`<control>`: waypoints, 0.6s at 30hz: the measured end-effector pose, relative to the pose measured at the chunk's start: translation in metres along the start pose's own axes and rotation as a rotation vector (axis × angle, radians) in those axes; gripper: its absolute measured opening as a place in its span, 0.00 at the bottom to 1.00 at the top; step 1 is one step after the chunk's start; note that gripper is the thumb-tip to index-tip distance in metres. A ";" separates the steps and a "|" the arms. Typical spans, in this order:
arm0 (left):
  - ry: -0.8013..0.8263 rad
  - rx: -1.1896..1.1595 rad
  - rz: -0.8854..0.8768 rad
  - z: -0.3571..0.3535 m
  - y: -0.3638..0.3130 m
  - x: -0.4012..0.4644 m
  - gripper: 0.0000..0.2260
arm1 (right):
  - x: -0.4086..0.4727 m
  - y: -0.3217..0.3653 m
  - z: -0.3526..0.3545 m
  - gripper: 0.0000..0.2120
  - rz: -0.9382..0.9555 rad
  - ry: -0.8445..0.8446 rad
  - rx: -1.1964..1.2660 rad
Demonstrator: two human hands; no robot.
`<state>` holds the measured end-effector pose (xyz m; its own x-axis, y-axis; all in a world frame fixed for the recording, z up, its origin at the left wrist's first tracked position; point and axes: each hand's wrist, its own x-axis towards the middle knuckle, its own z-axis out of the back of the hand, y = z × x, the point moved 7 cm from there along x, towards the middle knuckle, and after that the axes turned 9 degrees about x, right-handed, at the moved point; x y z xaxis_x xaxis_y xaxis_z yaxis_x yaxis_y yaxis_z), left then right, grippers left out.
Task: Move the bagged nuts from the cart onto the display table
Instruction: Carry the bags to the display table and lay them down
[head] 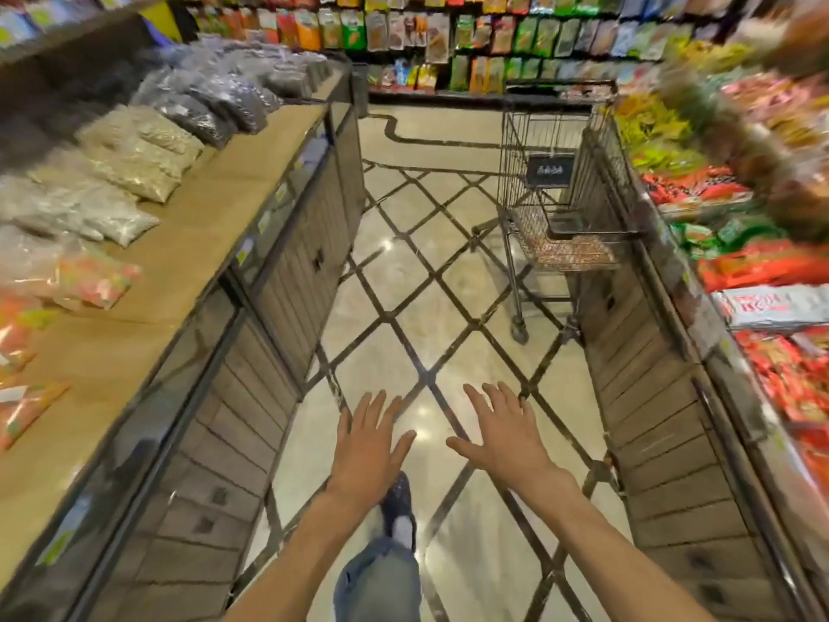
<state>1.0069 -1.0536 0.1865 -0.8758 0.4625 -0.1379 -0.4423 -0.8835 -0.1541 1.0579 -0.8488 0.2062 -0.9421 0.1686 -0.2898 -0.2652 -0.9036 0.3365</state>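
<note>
Nearest the camera, both bare forearms stretched forward over the aisle, palms down: left hand [368,446] with fingers straight and slightly spread, holding nothing; right hand [502,435] likewise flat and splayed, holding nothing, thumb pointing toward the left hand, a gap between the two. Below the left forearm, a leg in blue jeans [381,576] and a dark shoe [397,500] stepping on the glossy tiled floor [403,271] crossed by dark diagonal lines. Along the left side, the display table [148,307] with a tan top and panelled front, carrying bagged goods in rows: orange and pink packets [96,280] nearest, then clear bags of pale nuts or seeds [134,168], then dark-filled bags [224,105] farther back; exact contents too blurred to tell. Along the right side, another panelled counter [664,464] heaped with red packets [789,374] and mixed green and orange ones, heavily blurred toward the upper corner. Farther up the aisle, well apart from both hands, the wire shopping cart [556,172] standing against the right counter, a dark sign hanging inside its basket and brownish bagged nuts [574,253] lying low on its bottom. Beyond the cart, a wall shelf [448,38] packed with hanging colourful snack packets.
</note>
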 end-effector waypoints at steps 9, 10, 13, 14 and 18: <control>0.076 -0.033 -0.172 0.024 -0.029 0.238 0.48 | 0.159 -0.065 0.079 0.44 -0.213 -0.011 0.044; 0.092 -0.030 -0.191 0.030 -0.034 0.262 0.48 | 0.176 -0.071 0.088 0.44 -0.232 -0.014 0.050; 0.118 -0.001 -0.255 0.041 -0.044 0.329 0.44 | 0.227 -0.092 0.111 0.43 -0.291 -0.028 0.092; 0.104 0.003 -0.269 0.042 -0.047 0.352 0.41 | 0.244 -0.099 0.118 0.43 -0.306 -0.034 0.111; 0.130 0.073 -0.322 0.039 -0.062 0.442 0.36 | 0.315 -0.127 0.143 0.43 -0.350 -0.043 0.151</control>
<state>0.6396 -0.7969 0.1728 -0.6592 0.7197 -0.2179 -0.7085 -0.6915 -0.1406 0.7655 -0.6242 0.2004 -0.7964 0.4757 -0.3736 -0.5963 -0.7210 0.3531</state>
